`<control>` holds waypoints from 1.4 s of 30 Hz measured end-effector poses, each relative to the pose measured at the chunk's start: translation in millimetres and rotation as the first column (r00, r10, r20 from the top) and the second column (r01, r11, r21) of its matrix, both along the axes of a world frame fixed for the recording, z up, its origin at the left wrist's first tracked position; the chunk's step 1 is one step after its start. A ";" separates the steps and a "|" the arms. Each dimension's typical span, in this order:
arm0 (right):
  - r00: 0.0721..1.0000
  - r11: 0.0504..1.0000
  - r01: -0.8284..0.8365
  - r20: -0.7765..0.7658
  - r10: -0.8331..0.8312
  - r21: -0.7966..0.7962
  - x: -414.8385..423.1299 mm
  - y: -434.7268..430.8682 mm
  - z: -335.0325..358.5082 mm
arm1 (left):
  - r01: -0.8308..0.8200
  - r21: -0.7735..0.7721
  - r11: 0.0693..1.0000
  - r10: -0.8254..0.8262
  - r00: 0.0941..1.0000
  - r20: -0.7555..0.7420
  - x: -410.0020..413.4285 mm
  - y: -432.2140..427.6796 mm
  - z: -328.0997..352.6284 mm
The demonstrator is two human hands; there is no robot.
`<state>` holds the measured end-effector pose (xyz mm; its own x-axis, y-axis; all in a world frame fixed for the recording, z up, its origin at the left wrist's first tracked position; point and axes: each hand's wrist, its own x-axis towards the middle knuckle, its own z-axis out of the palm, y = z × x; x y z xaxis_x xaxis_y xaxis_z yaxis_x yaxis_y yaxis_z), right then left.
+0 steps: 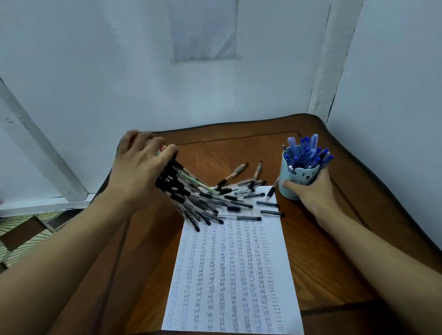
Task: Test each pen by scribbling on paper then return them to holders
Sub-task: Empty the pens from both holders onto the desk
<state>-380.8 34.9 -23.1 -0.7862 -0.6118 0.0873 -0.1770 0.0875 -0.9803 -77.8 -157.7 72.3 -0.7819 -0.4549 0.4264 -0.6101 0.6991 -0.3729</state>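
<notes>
My left hand [141,169] grips a tipped-over holder, mostly hidden under my fingers, and several black-capped pens [190,196] spill out of it onto the top of the paper. More black pens [247,202] lie scattered there and on the table behind it. The white sheet [232,278] is covered with columns of scribbles. My right hand [310,194] grips a light blue cup holder [299,176] with a bear face, standing upright and full of blue pens [306,151].
The brown wooden table [328,251] has rounded edges and stands against white walls. A printed notice [203,22] hangs on the wall behind. Tiled floor [14,236] shows at the left.
</notes>
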 end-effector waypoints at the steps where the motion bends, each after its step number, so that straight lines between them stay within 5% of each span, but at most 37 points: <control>1: 1.000 1.000 -0.004 0.001 0.004 -0.001 -0.3 0.1 -0.3 | -0.021 0.002 1.000 0.021 0.998 -0.055 4.7 -0.9 -0.5; 10: 0.997 0.998 -0.053 -0.055 0.054 0.017 -6.5 4.0 4.3 | -0.147 0.082 0.986 0.168 0.884 -0.437 36.5 2.7 0.3; 15: 0.975 0.989 -0.128 -0.172 0.140 0.080 -10.0 13.3 10.8 | -0.046 0.051 0.998 0.064 0.887 -0.457 25.5 16.1 9.0; 18: 0.946 0.980 -0.161 -0.265 0.187 0.116 -14.1 20.1 19.6 | 0.030 0.345 0.938 0.145 0.871 -0.469 15.9 24.6 -2.6; 20: 0.928 0.977 -0.168 -0.315 0.201 0.127 -19.6 25.3 25.4 | 0.159 0.584 0.796 0.275 0.765 -0.583 11.5 33.3 -16.3; 22: 0.921 0.976 -0.178 -0.328 0.210 0.126 -25.5 32.2 28.2 | 0.343 0.662 0.666 0.412 0.571 -0.710 9.4 43.3 -33.0; 24: 0.922 0.973 -0.185 -0.318 0.219 0.135 -31.5 40.0 30.8 | 0.449 0.636 0.627 0.488 0.410 -0.771 9.2 53.5 -50.2; 27: 0.872 0.963 -0.161 -0.425 0.241 0.216 -43.6 50.4 37.3 | 0.470 0.601 0.646 0.497 0.339 -0.799 10.2 64.1 -70.1; 31: 0.621 0.913 -0.017 -0.711 0.328 0.407 -58.5 53.4 43.9 | 0.494 0.588 0.641 0.493 0.322 -0.808 9.1 62.0 -70.0; 34: 0.285 0.886 0.105 -0.868 0.408 0.451 -53.2 48.2 45.1 | 0.507 0.598 0.620 0.489 0.346 -0.801 7.9 55.7 -65.6; 37: 0.010 0.877 0.118 -0.883 0.469 0.467 -45.2 41.2 47.1 | 0.517 0.617 0.593 0.496 0.368 -0.786 6.5 50.2 -65.6; 42: -0.245 0.866 0.129 -0.831 0.499 0.482 -33.4 30.8 55.4 | 0.531 0.628 0.570 0.492 0.392 -0.777 4.1 47.0 -69.6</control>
